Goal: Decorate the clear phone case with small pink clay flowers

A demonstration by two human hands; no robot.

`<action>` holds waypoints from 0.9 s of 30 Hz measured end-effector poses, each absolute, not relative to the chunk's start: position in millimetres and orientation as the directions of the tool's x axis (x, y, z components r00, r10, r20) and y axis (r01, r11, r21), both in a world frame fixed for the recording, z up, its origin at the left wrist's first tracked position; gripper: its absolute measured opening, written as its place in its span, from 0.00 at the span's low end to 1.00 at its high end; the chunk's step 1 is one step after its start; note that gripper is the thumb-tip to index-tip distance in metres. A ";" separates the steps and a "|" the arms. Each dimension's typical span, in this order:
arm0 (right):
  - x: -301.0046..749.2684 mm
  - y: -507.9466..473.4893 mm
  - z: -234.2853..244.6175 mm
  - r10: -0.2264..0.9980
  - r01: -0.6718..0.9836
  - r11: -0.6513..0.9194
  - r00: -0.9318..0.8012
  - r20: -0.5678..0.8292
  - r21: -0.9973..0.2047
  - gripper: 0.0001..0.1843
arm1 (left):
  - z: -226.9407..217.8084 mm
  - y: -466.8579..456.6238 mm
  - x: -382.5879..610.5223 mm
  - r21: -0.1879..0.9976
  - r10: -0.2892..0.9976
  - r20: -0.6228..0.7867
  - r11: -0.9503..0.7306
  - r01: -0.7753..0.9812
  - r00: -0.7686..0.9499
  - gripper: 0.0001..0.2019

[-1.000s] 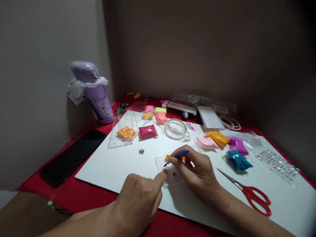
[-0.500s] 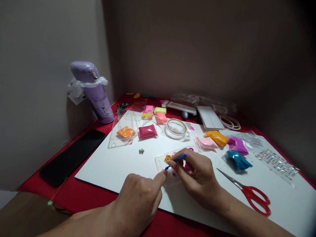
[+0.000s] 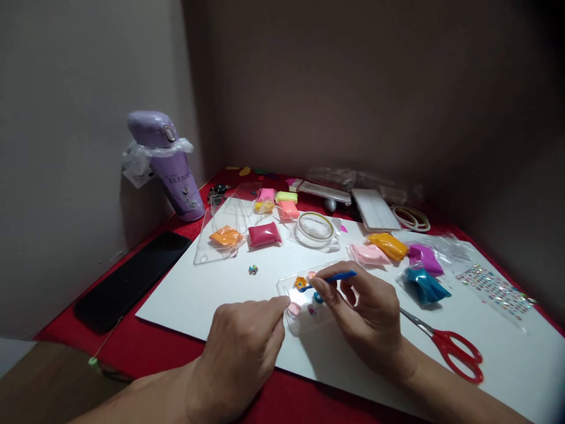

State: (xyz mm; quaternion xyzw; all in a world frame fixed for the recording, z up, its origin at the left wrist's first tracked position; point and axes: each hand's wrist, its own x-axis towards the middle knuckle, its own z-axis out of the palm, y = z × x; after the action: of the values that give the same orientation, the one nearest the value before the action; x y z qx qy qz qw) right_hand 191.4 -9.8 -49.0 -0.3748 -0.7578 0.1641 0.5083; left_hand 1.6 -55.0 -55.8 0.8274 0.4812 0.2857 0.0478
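Note:
My right hand [image 3: 364,309] pinches a thin blue modelling tool [image 3: 338,277]. The tool's tip is at an orange clay flower [image 3: 300,282] on a clear phone case [image 3: 285,285]. A blue clay flower [image 3: 318,297], a purple one [image 3: 313,310] and a pale pink one [image 3: 293,308] also sit on the case. My left hand [image 3: 247,338] is closed, its index fingertip at the case's left edge beside the pale pink flower. What its curled fingers hold, if anything, is hidden. Part of the case lies behind my right hand.
Scissors [image 3: 457,350] with red handles lie right of my right hand. Beyond are clay packets, including a teal one [image 3: 426,287], a tape roll [image 3: 315,228] and a gem sticker sheet [image 3: 494,291]. A phone [image 3: 132,280] and a purple bottle [image 3: 176,176] stand left of the white board [image 3: 198,306].
My right hand has shifted right, and the tool tip has moved up from beside my left fingertip to the orange flower. My left fingertip has drawn slightly left, so the pale pink flower shows.

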 end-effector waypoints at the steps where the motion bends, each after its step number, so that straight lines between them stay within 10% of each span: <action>1: 191.9 -10.8 -47.1 0.730 0.398 0.669 -0.198 0.654 -0.627 0.03 | -55.3 -54.0 1.6 0.338 0.832 0.415 -0.517 0.786 0.369 0.09; 11: 205.2 -35.5 -25.8 0.754 0.411 0.652 -0.268 0.599 -0.637 0.06 | -57.5 -48.3 1.6 0.197 0.830 0.366 -0.511 0.836 0.421 0.08; 27: 216.6 -55.5 -58.3 0.823 0.381 0.565 -0.202 0.531 -0.732 0.07 | -46.9 -49.1 1.7 0.365 0.844 0.338 -0.525 0.769 0.415 0.07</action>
State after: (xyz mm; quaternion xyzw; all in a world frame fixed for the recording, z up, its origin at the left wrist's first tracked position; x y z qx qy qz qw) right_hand 216.6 -55.5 -58.3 -0.4064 -0.7408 0.2286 0.4836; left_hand 1.7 -49.1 -46.9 0.8378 0.4816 0.2457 0.0764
